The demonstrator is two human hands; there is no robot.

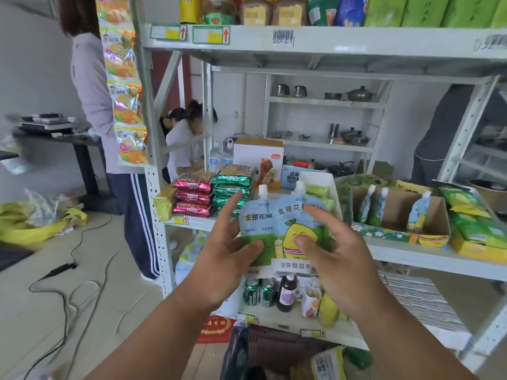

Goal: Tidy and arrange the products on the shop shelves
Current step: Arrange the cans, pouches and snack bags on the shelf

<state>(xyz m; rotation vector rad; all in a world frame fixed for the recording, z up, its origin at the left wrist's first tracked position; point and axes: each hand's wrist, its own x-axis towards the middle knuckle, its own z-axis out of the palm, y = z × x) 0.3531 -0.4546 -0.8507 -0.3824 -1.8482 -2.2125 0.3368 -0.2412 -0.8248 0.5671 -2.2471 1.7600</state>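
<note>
Nearest, the left hand (227, 259) and the right hand (333, 250) hold up two pale-blue spouted drink pouches side by side — the left pouch (253, 229) pinched between thumb and fingers, the yellow-fruit-printed right pouch (296, 231) gripped the same way, thumb on its front. Both pouches hang in the air in front of the white metal shelf (411, 256). Just behind to the right, an open cardboard display box (406, 231) stands on that shelf with more such pouches upright inside. Left of it sit stacked red and green foil snack packs (211, 193) — farther back, pots on a rear rack (326, 101).
</note>
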